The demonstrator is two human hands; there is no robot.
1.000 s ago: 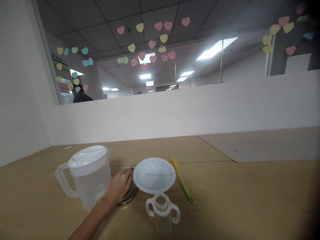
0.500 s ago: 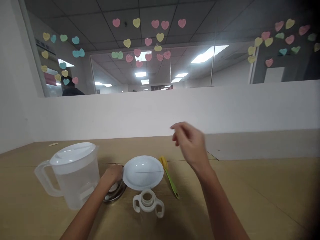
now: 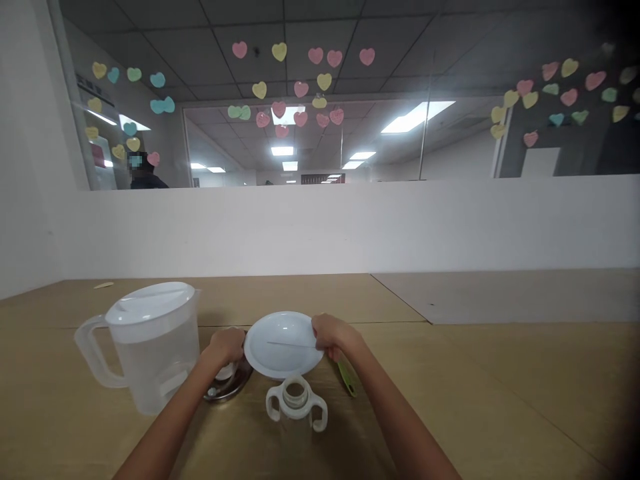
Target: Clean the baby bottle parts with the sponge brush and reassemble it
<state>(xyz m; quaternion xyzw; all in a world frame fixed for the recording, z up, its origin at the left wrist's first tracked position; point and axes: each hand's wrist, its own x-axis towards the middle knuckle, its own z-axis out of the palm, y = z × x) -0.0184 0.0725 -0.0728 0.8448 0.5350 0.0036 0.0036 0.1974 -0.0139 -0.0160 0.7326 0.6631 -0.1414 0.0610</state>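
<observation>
A white plate [image 3: 285, 330] lies in the middle of the table, with a thin light line across its bowl. My right hand [image 3: 333, 335] is closed on its right rim. At the left rim my left hand [image 3: 228, 345] is closed too, its fingertips partly hidden against the edge. Under that hand sits a round metal dish [image 3: 235, 387] with a small pale item in it. In front of the plate stands a baby bottle [image 3: 296, 403], uncapped, with two white handles. A brush with a green handle [image 3: 346, 377] is half covered by my right hand.
A clear plastic pitcher [image 3: 157, 353] with a white lid stands left of my left arm. The table [image 3: 490, 400] meets a white wall [image 3: 280, 230] below a window with heart-shaped notes. Behind the glass is a person [image 3: 147, 175].
My right hand has come down and left from the air above the table to the plate's right rim, gripping it. My left hand stays at the left rim.
</observation>
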